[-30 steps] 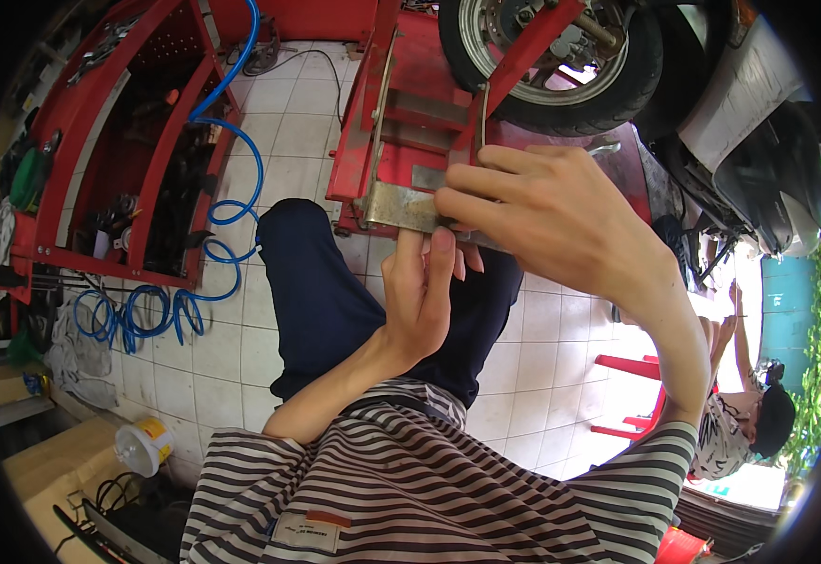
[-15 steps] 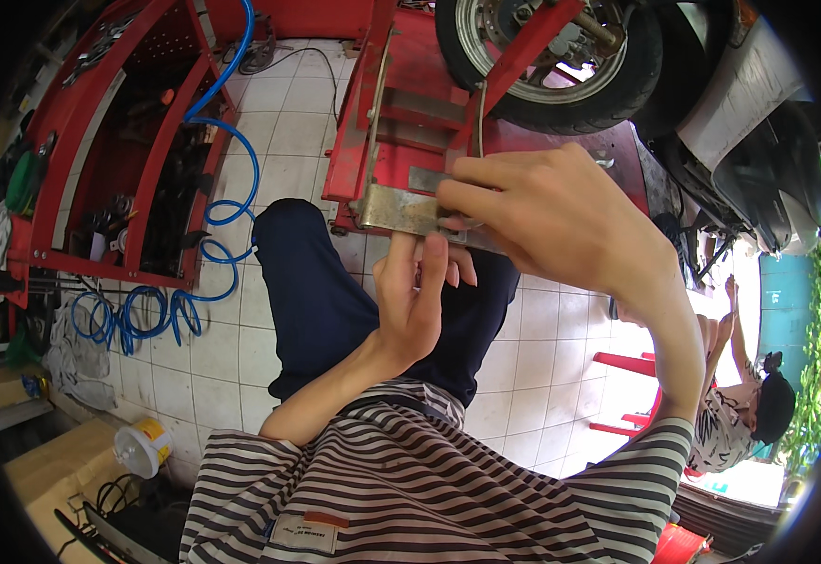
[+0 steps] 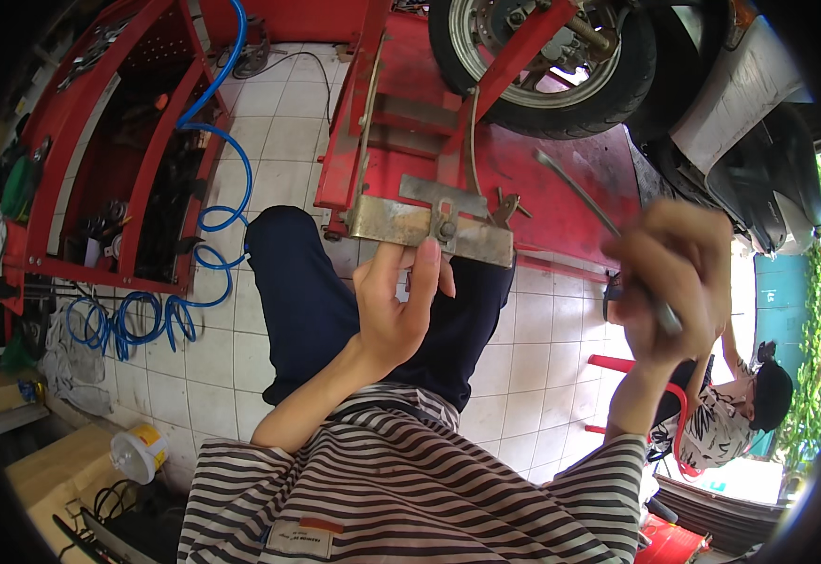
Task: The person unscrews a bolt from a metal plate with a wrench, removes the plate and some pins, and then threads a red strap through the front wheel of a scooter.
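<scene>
A worn flat metal bracket (image 3: 396, 219) spans the near end of a red frame, with a small slotted plate (image 3: 420, 191) over it. A bolt (image 3: 446, 228) sits where the two overlap. My left hand (image 3: 396, 305) grips the bracket's near edge, the thumb by the bolt and the fingers partly hidden under the metal. Off to the right, my right hand (image 3: 678, 254), smeared by motion, is closed around a slim grey wrench-like tool (image 3: 580, 193). Its far end points up and left over the red platform, and its exact kind is unclear.
A motorcycle wheel (image 3: 547, 122) stands on the red platform (image 3: 570, 160) ahead. A red tool cart (image 3: 152, 169) with a coiled blue hose (image 3: 246, 169) is at left, a white bucket (image 3: 138, 454) at lower left. Another person (image 3: 726, 414) sits at right near a red chair (image 3: 613, 363).
My right hand has left the bracket and swung right and nearer to me, now with the grey tool in view. The bolt and slotted plate are uncovered. My left hand stays at the bracket.
</scene>
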Tool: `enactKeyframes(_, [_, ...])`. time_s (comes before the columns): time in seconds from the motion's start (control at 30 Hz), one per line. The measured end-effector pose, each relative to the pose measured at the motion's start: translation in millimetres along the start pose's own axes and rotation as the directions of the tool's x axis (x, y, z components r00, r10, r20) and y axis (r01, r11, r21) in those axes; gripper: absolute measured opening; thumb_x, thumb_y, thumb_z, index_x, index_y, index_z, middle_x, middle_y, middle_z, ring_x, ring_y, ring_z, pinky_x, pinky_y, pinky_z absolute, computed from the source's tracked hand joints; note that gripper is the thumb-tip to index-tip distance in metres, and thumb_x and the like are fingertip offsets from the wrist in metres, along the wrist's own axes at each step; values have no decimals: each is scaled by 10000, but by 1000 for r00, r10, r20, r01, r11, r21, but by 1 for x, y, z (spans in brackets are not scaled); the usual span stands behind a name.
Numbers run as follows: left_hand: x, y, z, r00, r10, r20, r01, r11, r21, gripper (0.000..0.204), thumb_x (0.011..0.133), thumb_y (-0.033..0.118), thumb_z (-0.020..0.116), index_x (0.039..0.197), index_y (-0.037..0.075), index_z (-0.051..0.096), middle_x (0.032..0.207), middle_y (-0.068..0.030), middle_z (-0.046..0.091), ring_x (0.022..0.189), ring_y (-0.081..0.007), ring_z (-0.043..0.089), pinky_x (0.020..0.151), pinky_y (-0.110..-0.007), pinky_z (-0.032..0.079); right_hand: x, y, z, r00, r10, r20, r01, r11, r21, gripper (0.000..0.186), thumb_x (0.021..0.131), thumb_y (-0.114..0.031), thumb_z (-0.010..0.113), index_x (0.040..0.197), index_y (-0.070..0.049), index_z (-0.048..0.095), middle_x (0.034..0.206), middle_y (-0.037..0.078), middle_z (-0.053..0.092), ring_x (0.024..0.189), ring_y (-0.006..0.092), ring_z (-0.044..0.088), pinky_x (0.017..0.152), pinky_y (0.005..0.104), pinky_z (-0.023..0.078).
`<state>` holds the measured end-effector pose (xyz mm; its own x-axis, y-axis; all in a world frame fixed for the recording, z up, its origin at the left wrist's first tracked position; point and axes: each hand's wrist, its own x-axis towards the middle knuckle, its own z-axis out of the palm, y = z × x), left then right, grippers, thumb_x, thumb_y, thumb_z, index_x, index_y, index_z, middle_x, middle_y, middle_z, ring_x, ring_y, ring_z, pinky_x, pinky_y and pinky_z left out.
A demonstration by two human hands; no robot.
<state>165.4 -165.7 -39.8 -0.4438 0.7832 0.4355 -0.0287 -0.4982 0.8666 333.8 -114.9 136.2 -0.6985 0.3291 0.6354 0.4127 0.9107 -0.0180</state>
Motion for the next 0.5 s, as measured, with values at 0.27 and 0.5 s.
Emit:
enactKeyframes(0.27, [0,16,0,985,-172,0,171,979,-110,224,1052,144,500,928,-27,575,624,-58,640,532,-91,539,538,-242,425,-74,-33,59,965,71,-254,66,868,492,221,728,-139,831,871,-10,721,973,157,704,741,246,719,559,271,588])
enactKeyframes(0.5, [0,15,-5,984,-178,11,179,982,-60,281,1051,170,515,858,-23,583,607,-72,629,541,-96,551,544,-243,420,-92,-51,93,907,304,-293,-31,740,672,153,751,-42,794,881,0,727,1012,159,717,802,257,696,631,295,589])
